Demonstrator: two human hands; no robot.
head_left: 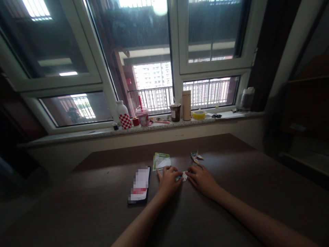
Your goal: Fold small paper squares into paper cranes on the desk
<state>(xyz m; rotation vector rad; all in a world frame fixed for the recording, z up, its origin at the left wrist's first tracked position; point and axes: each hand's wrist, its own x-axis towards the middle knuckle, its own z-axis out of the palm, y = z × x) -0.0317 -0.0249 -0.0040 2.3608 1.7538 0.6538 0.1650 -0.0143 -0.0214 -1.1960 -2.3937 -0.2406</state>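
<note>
Between my two hands lies a small folded piece of paper point(184, 176), whitish with some blue-green, low over the dark table point(102, 219). My left hand point(170, 179) pinches its left side, fingers bent. From the right, my right hand point(202, 178) grips the other edge with thumb and fingers together. Part of the paper is hidden by the fingers. Just beyond my left hand is a stack of green and white printed paper sheets point(161, 160). A folded paper figure with pointed tips point(196, 157) sits past my right hand.
A phone point(139, 185) with its screen lit lies left of my left hand. Along the windowsill point(159, 127) stand a checkered bottle point(123, 116), a pink drink cup point(142, 116), a dark drink cup point(175, 112), a tan flask point(186, 105), yellow tape point(198, 115) and black-handled scissors point(216, 116).
</note>
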